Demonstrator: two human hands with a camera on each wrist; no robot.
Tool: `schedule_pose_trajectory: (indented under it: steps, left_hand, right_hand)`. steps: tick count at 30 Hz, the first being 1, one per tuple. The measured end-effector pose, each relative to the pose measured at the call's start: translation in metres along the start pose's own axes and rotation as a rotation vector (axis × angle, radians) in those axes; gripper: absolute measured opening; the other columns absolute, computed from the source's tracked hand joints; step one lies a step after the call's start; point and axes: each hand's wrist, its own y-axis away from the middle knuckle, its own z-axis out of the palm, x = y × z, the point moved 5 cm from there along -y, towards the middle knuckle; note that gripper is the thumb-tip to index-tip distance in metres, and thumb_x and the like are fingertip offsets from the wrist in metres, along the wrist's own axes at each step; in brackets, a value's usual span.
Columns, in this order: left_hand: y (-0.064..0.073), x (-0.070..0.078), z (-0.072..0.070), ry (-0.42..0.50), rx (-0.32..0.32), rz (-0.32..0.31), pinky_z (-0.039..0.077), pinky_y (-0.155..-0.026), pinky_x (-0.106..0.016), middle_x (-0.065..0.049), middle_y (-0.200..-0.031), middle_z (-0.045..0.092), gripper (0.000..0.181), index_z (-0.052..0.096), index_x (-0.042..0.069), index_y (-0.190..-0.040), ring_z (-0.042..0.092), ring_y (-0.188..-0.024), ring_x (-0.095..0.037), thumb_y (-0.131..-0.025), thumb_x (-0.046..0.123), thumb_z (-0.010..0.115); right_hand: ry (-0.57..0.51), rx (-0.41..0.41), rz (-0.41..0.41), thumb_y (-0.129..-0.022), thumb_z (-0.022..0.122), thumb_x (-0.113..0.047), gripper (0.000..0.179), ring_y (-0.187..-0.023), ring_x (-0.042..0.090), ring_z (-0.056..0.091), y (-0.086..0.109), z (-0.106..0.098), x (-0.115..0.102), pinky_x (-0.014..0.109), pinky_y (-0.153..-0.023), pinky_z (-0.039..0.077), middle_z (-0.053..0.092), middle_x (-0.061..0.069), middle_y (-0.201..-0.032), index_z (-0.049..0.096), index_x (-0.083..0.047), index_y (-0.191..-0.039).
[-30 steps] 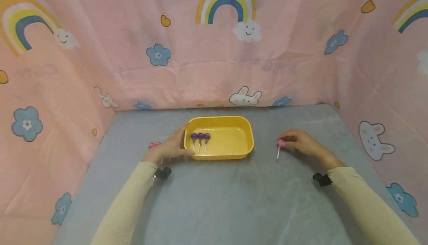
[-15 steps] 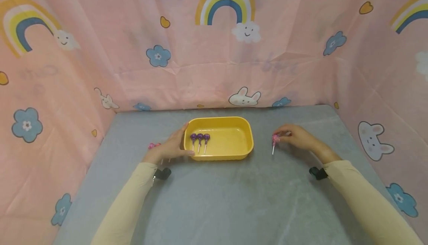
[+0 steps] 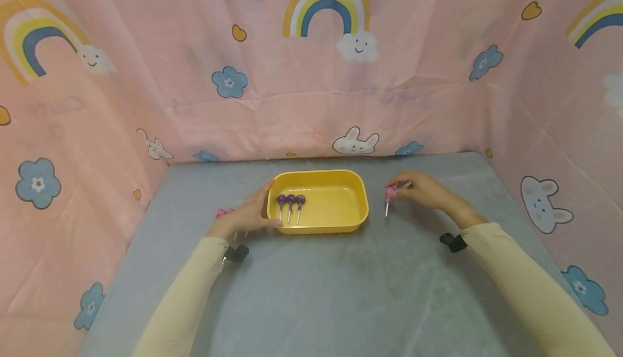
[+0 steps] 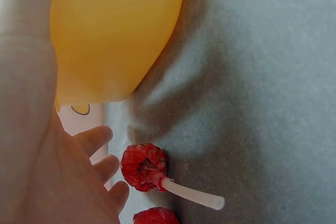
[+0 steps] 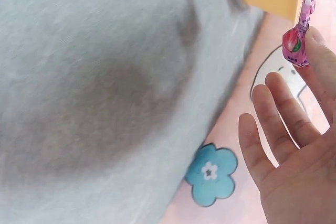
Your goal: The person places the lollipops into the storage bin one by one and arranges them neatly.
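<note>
My right hand pinches a pink-wrapped lollipop by its head between thumb and index finger, above the table right of a yellow box. In the head view its white stick points down; the other fingers stay spread in the right wrist view. My left hand rests against the left end of the box, thumb at the near corner and fingertips at the far one. Inside the box, three purple lollipops lie side by side at the left. Red-pink lollipops lie beneath my left hand, partly hidden in the head view.
The grey tabletop is bounded by a pink printed curtain at the back and both sides. A dark camera mount sits on the right wrist, another mount on the left.
My right hand has moved left and slightly away from me, bringing the pink lollipop closer to the yellow box. The left hand and the purple lollipops stay in place.
</note>
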Motion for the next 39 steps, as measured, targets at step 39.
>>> schedule_pose_trajectory:
  steps: [39]
  left_hand:
    - [-0.001, -0.002, 0.001, 0.022, -0.002, -0.032, 0.015, -0.125, -0.058, -0.009, -0.169, 0.002, 0.124, -0.011, 0.026, -0.159, 0.009, -0.156, -0.036, -0.078, 0.053, 0.079]
  right_hand:
    - [-0.041, -0.035, -0.127, -0.092, 0.071, -0.031, 0.034, -0.101, 0.020, 0.059, -0.054, 0.020, -0.069, 0.038, -0.088, 0.052, 0.067, 0.002, -0.115, 0.071, -0.013, -0.121]
